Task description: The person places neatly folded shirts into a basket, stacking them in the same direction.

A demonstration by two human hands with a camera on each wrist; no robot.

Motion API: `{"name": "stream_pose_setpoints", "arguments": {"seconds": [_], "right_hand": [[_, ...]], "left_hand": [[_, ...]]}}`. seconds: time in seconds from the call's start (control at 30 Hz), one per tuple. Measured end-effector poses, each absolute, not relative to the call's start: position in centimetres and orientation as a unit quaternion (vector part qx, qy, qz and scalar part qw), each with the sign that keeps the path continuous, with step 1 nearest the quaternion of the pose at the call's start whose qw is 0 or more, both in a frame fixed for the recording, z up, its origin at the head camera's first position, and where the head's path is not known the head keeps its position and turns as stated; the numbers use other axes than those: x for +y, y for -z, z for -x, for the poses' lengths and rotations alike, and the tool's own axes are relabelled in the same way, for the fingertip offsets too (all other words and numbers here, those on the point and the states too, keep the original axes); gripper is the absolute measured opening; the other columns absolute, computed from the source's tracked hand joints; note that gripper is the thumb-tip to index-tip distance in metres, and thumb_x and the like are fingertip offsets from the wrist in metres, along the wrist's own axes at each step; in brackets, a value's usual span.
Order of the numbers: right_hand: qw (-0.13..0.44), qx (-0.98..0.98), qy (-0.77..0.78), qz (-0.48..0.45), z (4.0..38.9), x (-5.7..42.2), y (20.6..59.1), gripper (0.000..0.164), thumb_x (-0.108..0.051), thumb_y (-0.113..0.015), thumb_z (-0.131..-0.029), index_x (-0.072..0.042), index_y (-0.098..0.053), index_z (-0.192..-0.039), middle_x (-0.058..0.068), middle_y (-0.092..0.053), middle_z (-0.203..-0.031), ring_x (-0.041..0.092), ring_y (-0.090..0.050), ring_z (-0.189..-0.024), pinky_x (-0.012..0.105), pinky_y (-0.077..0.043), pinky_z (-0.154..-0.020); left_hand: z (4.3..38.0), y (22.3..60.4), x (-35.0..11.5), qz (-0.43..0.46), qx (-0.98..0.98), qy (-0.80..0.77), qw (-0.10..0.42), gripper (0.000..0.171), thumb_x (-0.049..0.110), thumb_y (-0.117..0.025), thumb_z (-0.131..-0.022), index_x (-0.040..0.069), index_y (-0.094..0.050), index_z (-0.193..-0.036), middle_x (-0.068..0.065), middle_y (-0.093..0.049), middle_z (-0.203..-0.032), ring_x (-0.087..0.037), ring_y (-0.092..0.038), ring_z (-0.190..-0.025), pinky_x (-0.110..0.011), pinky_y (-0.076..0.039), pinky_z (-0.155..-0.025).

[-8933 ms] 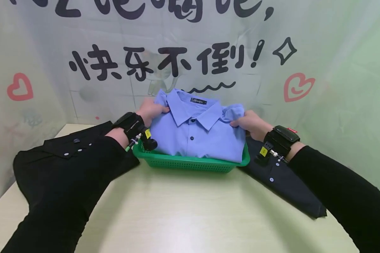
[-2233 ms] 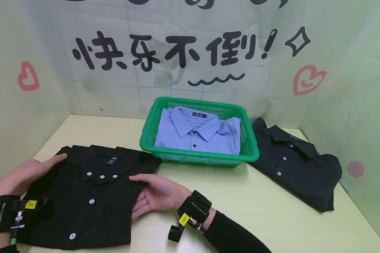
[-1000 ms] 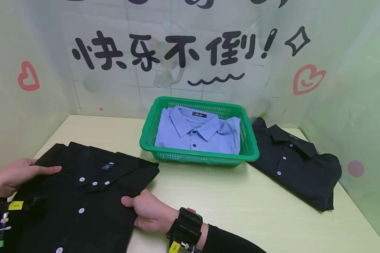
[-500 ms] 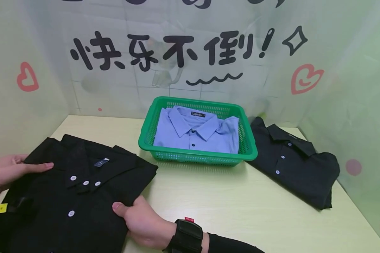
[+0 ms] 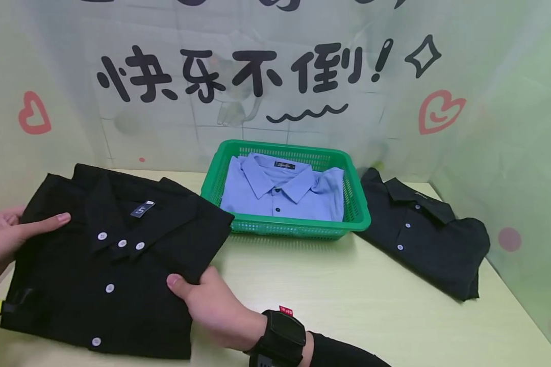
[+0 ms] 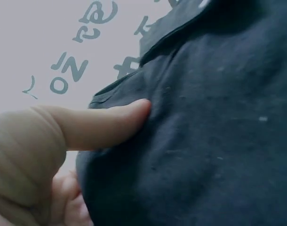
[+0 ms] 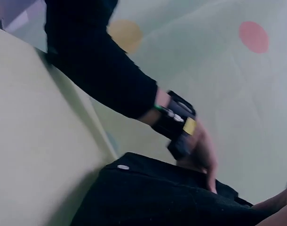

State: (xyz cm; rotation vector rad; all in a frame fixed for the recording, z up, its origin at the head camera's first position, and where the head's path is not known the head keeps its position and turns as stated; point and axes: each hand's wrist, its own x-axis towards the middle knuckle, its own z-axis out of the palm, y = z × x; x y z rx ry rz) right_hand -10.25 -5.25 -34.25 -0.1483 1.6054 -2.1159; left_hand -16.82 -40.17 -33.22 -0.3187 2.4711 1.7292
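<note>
A folded black shirt [image 5: 138,316] with white buttons and a collar label hangs tilted between my two hands, at the left of the head view. My left hand [image 5: 2,242] pinches its left side, the thumb flat on the front and the fingers behind; the left wrist view shows that thumb [image 6: 110,122] close up on the cloth. The right hand [image 5: 222,311] grips the opposite side, thumb on top, other fingers hidden beneath. The shirt's upper right corner overlaps the front left of a green basket [image 5: 294,230]. Inside the basket lies a folded blue shirt [image 5: 294,201].
Another folded black shirt [image 5: 433,250] lies to the right of the basket, near the table's right edge. Behind stands a printed wall sheet [image 5: 275,117], with similar sheeting along both sides. The pale table [image 5: 372,306] extends across the front.
The blue shirt, held earlier at the basket, has been let go inside it. Both hands have moved left to the black shirt, gripped it and raised it off the table.
</note>
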Motion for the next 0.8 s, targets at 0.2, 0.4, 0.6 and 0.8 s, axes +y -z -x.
{"name": "stream_pose_setpoints", "arguments": {"seconds": [0.2, 0.4, 0.6, 0.8], "right_hand": [[0.226, 0.589, 0.772, 0.075, 12.6, -2.8, 32.3, 0.021, -0.01, -0.055, -0.101, -0.001, -0.057, -0.12, 0.006, -0.067, -0.109, 0.02, -0.065, -0.1, 0.033, -0.048, -0.091], [0.215, 0.594, 0.773, 0.061, 14.8, -0.9, 31.2, 0.023, -0.012, -0.057, -0.1, -0.002, -0.054, -0.121, 0.009, -0.065, -0.109, 0.022, -0.064, -0.098, 0.037, -0.047, -0.091], [0.222, 0.577, 0.785, 0.043, 16.4, 0.6, 30.6, 0.027, -0.01, -0.059, -0.098, -0.003, -0.053, -0.124, 0.011, -0.064, -0.114, 0.025, -0.063, -0.1, 0.04, -0.047, -0.092], [0.231, 0.572, 0.786, 0.031, 17.3, 1.5, 30.0, 0.034, -0.009, -0.06, -0.098, -0.006, -0.049, -0.131, 0.011, -0.06, -0.121, 0.026, -0.06, -0.106, 0.042, -0.043, -0.098]], "left_hand": [[17.0, 32.5, -38.1, 0.076, 0.83, -0.549, 0.064, 0.027, 0.038, -0.057, -0.1, 0.023, -0.046, -0.12, 0.02, -0.068, -0.093, 0.003, -0.063, -0.084, -0.022, -0.046, -0.068], [16.9, 31.4, -35.9, 0.048, 0.817, -0.57, 0.078, 0.032, 0.035, -0.056, -0.101, 0.017, -0.042, -0.123, 0.02, -0.067, -0.101, 0.004, -0.062, -0.091, -0.019, -0.048, -0.074], [16.6, 30.7, -34.9, 0.018, 0.777, -0.624, 0.077, 0.028, 0.025, -0.055, -0.103, 0.015, -0.041, -0.125, 0.013, -0.068, -0.106, -0.004, -0.065, -0.095, -0.018, -0.049, -0.076], [16.1, 30.5, -33.9, -0.008, 0.728, -0.682, 0.068, 0.03, 0.019, -0.054, -0.103, 0.009, -0.04, -0.129, 0.007, -0.069, -0.111, -0.007, -0.064, -0.098, -0.018, -0.049, -0.077]]}}
